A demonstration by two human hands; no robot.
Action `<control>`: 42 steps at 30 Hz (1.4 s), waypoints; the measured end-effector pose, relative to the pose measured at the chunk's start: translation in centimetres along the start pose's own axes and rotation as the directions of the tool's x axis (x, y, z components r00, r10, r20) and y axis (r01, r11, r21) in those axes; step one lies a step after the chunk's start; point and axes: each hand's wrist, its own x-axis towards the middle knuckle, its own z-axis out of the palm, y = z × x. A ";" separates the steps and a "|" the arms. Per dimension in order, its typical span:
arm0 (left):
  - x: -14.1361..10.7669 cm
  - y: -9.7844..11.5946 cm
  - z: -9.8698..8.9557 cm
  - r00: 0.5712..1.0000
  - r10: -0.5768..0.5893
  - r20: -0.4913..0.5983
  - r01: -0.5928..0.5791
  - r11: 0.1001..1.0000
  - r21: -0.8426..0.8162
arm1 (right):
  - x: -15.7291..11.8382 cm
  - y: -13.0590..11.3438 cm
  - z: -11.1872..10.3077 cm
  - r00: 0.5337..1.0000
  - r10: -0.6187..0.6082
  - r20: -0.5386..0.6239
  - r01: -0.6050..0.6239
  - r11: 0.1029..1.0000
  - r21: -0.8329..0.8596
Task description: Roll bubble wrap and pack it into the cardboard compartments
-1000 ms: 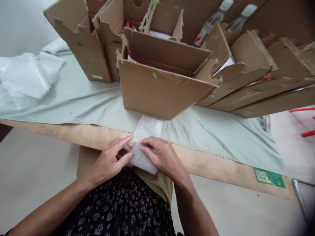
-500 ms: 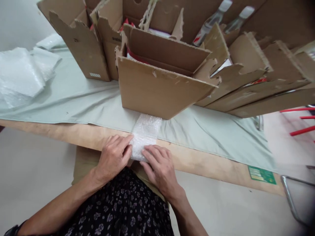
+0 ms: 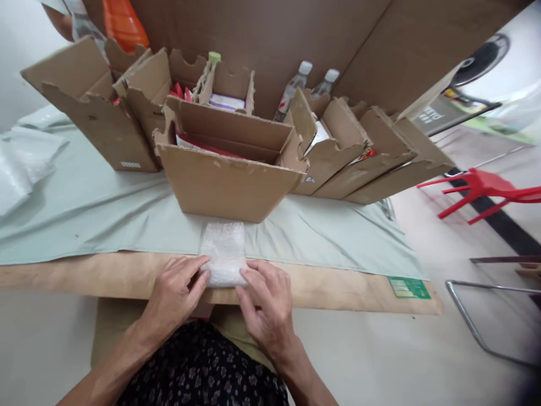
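Note:
A small piece of bubble wrap lies across the table's near edge, over the bare wood and the green cloth. Its near end looks thicker, as if folded over or rolled; whether something is inside I cannot tell. My left hand pinches its near left corner between thumb and fingers. At the near right corner, my right hand holds it the same way, with the thumb below the edge. Just beyond the wrap stands an open cardboard box with something red and white inside.
More cut-open cardboard boxes stand along the back, with clear white-capped bottles and an orange bottle behind. Loose bubble wrap lies at left. A green card sits at the table's right end; a red chair stands beyond.
My view has lifted and swung right, so more background shows. My right hand has shifted from on top of the bubble wrap to its right corner; the wrap's near end looks thicker.

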 end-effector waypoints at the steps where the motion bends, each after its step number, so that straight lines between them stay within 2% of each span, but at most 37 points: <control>1: 0.3 -0.2 0.3 1.000 0.000 0.000 0.000 1.000 0.021 | 0.0 0.0 0.0 0.999 -0.023 0.028 0.024 1.000 -0.019; 4: 0.4 -0.4 0.5 1.000 0.003 -0.006 -0.003 0.996 0.091 | 0.0 0.4 0.6 0.975 -0.080 0.205 0.088 0.996 -0.030; 6: 0.1 -0.2 0.0 1.000 0.006 -0.017 -0.004 0.994 0.113 | 0.1 1.2 1.1 0.964 -0.080 0.252 0.082 0.997 0.000; 11: -0.9 1.0 -1.7 0.990 0.111 0.082 -0.114 0.993 0.026 | 0.6 2.3 1.1 0.951 0.019 0.309 -0.081 0.979 0.188; 13: -0.5 1.0 -1.5 0.990 0.108 0.091 -0.109 0.994 0.003 | 0.8 2.4 0.9 0.954 0.051 0.295 -0.109 0.977 0.185; 15: 0.4 0.7 -0.7 0.996 0.057 0.069 -0.060 0.997 0.045 | 1.1 2.2 0.8 0.980 0.071 0.187 -0.093 0.989 0.114; 17: 1.5 0.1 0.3 0.999 -0.015 0.050 0.008 0.992 0.125 | 1.3 2.1 0.7 0.995 0.036 0.089 -0.038 0.999 0.025; 19: 2.4 -0.3 0.9 0.996 -0.072 0.047 0.061 0.980 0.189 | 1.5 2.0 0.9 0.994 -0.031 0.106 0.035 0.999 -0.031; 21: 2.5 -0.4 1.1 0.994 -0.106 0.026 0.099 0.979 0.179 | 1.6 2.2 1.3 0.978 -0.073 0.198 0.087 0.994 -0.065; 23: 1.9 0.0 0.7 0.988 -0.151 -0.025 0.153 0.984 0.091 | 1.8 2.6 1.9 0.965 -0.070 0.253 0.092 0.993 -0.075; 26: 0.2 1.1 -0.3 0.945 -0.323 -0.046 0.318 0.943 -0.099 | 2.0 2.8 2.5 0.984 0.009 0.179 -0.015 0.999 0.037; 28: -0.8 1.8 -0.9 0.890 -0.455 0.020 0.445 0.860 -0.249 | 2.2 2.4 2.4 0.983 0.111 0.144 -0.138 0.973 0.188; 31: -1.1 2.6 -1.1 0.829 -0.531 0.178 0.543 0.685 -0.485 | 2.2 1.3 1.6 0.944 0.174 0.279 -0.277 0.879 0.388; 33: -0.7 2.8 -1.1 0.820 -0.517 0.245 0.553 0.609 -0.568 | 2.0 1.0 0.7 0.913 0.122 0.390 -0.304 0.841 0.448; 34: -0.5 2.9 -1.0 0.825 -0.500 0.261 0.548 0.602 -0.581 | 1.9 1.1 0.2 0.904 0.097 0.416 -0.301 0.835 0.461; 36: -0.1 3.1 -0.9 0.859 -0.437 0.268 0.507 0.651 -0.564 | 1.8 1.7 -0.9 0.902 0.097 0.420 -0.305 0.832 0.464; 39: 0.1 3.8 -0.6 0.916 -0.263 0.303 0.387 0.782 -0.490 | 2.3 2.8 -2.6 0.891 0.127 0.436 -0.351 0.802 0.483; 42: 0.2 4.3 0.0 0.942 -0.122 0.313 0.263 0.848 -0.460 | 3.8 2.9 -4.0 0.851 0.042 0.523 -0.354 0.783 0.512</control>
